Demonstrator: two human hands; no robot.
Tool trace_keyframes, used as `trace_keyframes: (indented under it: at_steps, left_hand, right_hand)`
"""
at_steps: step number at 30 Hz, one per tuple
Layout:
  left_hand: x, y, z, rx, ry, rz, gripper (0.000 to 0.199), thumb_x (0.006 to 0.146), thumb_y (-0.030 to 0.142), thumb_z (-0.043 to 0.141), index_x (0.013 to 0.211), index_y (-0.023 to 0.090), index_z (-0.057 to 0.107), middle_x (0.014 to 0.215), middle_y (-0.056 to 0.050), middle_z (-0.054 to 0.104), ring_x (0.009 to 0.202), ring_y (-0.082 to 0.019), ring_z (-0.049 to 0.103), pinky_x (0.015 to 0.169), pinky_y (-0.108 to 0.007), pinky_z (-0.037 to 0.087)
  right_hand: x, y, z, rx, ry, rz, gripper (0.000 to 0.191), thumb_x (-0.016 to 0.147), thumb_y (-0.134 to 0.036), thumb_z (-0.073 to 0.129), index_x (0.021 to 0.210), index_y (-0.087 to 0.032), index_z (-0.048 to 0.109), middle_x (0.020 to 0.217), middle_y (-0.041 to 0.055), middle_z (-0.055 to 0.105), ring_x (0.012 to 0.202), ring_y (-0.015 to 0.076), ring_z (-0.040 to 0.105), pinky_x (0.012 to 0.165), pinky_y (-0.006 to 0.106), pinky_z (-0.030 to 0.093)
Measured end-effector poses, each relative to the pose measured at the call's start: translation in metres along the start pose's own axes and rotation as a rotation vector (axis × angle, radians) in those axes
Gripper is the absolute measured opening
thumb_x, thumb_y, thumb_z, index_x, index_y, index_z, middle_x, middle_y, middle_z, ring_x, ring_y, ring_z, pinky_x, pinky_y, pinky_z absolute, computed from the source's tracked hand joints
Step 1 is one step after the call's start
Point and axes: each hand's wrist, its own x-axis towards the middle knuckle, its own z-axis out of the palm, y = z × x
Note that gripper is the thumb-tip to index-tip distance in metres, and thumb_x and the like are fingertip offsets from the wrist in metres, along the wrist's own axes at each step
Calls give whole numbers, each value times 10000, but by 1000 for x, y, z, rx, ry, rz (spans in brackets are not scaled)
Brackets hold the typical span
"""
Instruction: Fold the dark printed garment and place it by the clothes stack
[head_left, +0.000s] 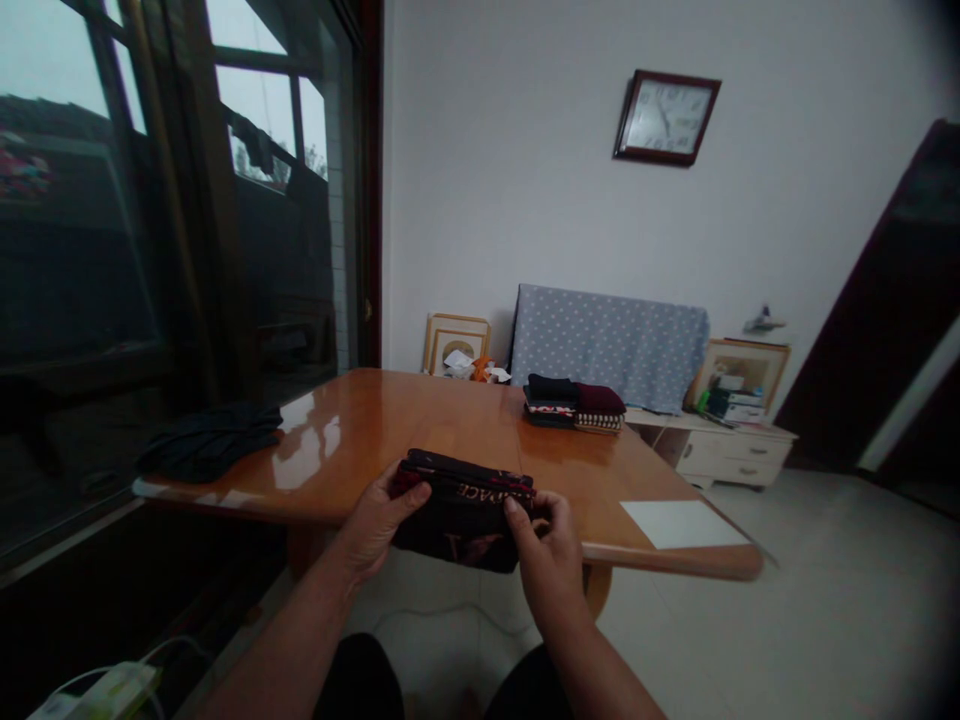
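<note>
Between my two hands is a folded black garment point(461, 520) with pale lettering and some red along its upper folds, held above the near table edge. My left hand point(386, 515) grips its left end, the thumb lying on the front. At the other end my right hand point(544, 530) pinches it, thumb in front and fingers curled at the side. Farther back on the table sit two side-by-side stacks of folded clothes point(574, 403), black, dark red and striped. A heap of dark cloth point(214, 440) lies at the table's left end.
The polished wooden table point(420, 420) spans the middle, with a white sheet point(684, 524) at its right corner. Behind it stand a dotted blue cover point(607, 340) and a white cabinet point(731, 458). A power strip with cables point(112, 690) is at lower left.
</note>
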Motion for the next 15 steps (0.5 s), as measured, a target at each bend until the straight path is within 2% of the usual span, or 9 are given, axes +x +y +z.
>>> trace_keyframes:
  at_steps: [3,5,8,11,15]
  left_hand:
    - [-1,-5,4,-7,31,-8,554,739,318,827,1231,165,623,1066,-111,747,981,-274,708,914,-415,542]
    - [-2,-8,7,-5,41,-7,545,743,328,824,1223,163,626,1071,-110,746,991,-270,704,931,-410,533]
    - [-4,-12,11,9,57,5,535,743,343,823,1209,164,631,1093,-104,740,1007,-257,698,971,-397,509]
    - [-5,-14,15,39,61,13,518,764,369,803,1210,174,629,1132,-99,729,1022,-244,692,991,-382,492]
    - [-5,-15,18,95,31,-30,483,805,414,756,1202,171,631,1137,-104,725,1011,-243,693,963,-374,499]
  right_hand:
    - [2,2,4,69,-6,51,611,804,-515,708,1308,-204,555,1254,97,647,1140,254,600,958,375,484]
    - [3,1,7,117,-82,67,603,843,-513,669,1347,-214,525,1301,88,626,1201,250,572,1025,386,446]
    - [6,2,10,133,-166,56,452,887,-532,607,1200,-206,611,1161,72,688,1107,248,616,978,387,473]
    - [9,9,12,101,-109,29,391,896,-556,580,1049,-201,634,1007,53,706,976,232,639,870,360,501]
    - [9,18,11,56,-54,5,374,891,-552,591,1007,-197,617,948,38,689,893,208,625,802,328,490]
